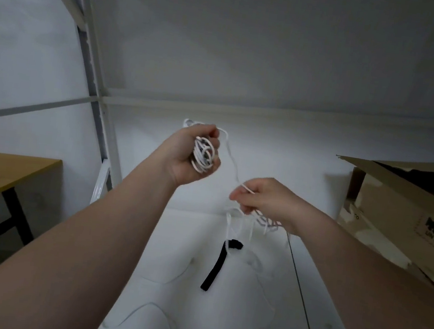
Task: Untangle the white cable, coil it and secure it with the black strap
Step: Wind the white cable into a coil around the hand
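The left hand (181, 157) is raised with its fingers curled round a loose bundle of the white cable (203, 154), several turns gathered in the palm. From that bundle one strand runs down and across to the right hand (267, 198), which pinches it between thumb and fingertips. A snarl of further loops hangs under that hand. The rest of the cable trails down onto the white tabletop (188, 232) in slack curves towards the near edge.

The cable looks thin, light and limp. It should bend wherever it is led, but it will likely kink and catch on itself if pulled hard. The sensible hold is the one shown: the gathered turns kept firmly in one palm, the free strand fed lightly through the other hand's fingers so that knots can be felt and eased apart.

The black strap (216, 266) lies flat on the tabletop below the hands, one end folded, with a cable loop crossing it. A cardboard box (401, 211) stands to the right, a wooden desk (9, 174) to the left.
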Available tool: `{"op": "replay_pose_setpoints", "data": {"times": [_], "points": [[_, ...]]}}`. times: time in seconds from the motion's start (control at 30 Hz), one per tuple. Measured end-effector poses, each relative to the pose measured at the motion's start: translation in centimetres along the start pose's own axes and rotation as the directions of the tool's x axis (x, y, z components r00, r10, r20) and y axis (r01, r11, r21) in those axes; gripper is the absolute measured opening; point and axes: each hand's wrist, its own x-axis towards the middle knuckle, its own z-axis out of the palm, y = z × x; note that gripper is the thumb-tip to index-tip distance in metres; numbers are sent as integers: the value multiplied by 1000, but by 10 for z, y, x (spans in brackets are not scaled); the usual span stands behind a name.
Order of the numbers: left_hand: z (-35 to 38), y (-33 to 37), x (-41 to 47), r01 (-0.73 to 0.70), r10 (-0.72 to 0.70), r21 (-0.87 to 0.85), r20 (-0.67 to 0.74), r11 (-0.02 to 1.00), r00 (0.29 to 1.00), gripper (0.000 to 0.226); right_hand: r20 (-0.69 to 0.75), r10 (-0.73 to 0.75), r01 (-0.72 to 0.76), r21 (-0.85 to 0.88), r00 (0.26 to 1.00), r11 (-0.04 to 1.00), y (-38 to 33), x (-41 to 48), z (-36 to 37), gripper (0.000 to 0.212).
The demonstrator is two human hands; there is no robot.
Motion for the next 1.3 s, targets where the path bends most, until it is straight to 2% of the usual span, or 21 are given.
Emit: {"op": "replay_pose_setpoints", "data": {"times": [0.07, 0.2, 0.3, 0.4, 0.47, 0.57, 0.63, 0.7, 0.8, 0.93, 1.0, 1.07, 1.17, 1.23, 1.3], "points": [[-13, 11, -2, -62, 56, -91, -68, 994, 996, 30, -63, 76, -82, -100, 995, 992, 13, -3, -7, 7], [-43, 22, -5, -177, 86, -244, -340, 953, 936, 42, -306, 107, -181, -226, 946, 957, 29, -4, -27, 13], [-56, 19, -6, -189, 82, -210, -433, 959, 898, 36, -332, 181, -258, -206, 926, 944, 34, -5, -35, 17], [-50, 7, -4, -124, 62, -164, -339, 979, 939, 27, -286, 212, -277, -212, 935, 937, 30, -3, -32, 26], [-40, -1, -2, -52, 21, -120, -251, 991, 968, 24, -260, 183, -231, -164, 948, 959, 25, 0, -26, 40], [-25, -12, -1, 37, -51, -85, -164, 996, 985, 26, -314, 54, -91, -106, 948, 990, 16, 5, -9, 61], [-17, -19, -2, 96, -103, -61, -116, 993, 988, 26, -385, -63, -16, -198, 921, 980, 8, 8, 4, 75], [-10, -25, -5, 159, -162, -46, -60, 986, 985, 25, -428, -173, 41, -301, 887, 953, 0, 10, 12, 79], [-3, -32, -10, 255, -252, -59, 55, 965, 966, 26, -403, -288, 135, -368, 869, 920, -7, 14, 15, 61], [-7, -34, -15, 373, -349, -43, 274, 927, 896, 32, -285, -272, 184, -300, 919, 936, -10, 11, 11, 18], [-11, -35, -15, 403, -374, -15, 344, 915, 862, 37, -235, -219, 156, -257, 947, 954, -10, 9, 9, 21], [-13, -37, -16, 397, -374, 15, 368, 918, 851, 37, -184, -143, 127, -95, 972, 987, -11, 7, 9, 28], [-15, -38, -16, 356, -344, 33, 359, 934, 868, 37, -69, -49, 62, 198, 996, 978, -13, 1, 10, 23], [-18, -37, -17, 331, -319, 20, 325, 944, 890, 37, -22, -28, 33, 252, 999, 967, -12, -2, 6, 18], [-20, -33, -18, 304, -296, 15, 273, 953, 915, 36, -54, -40, 53, 257, 998, 965, -9, -2, 1, 9]]}}
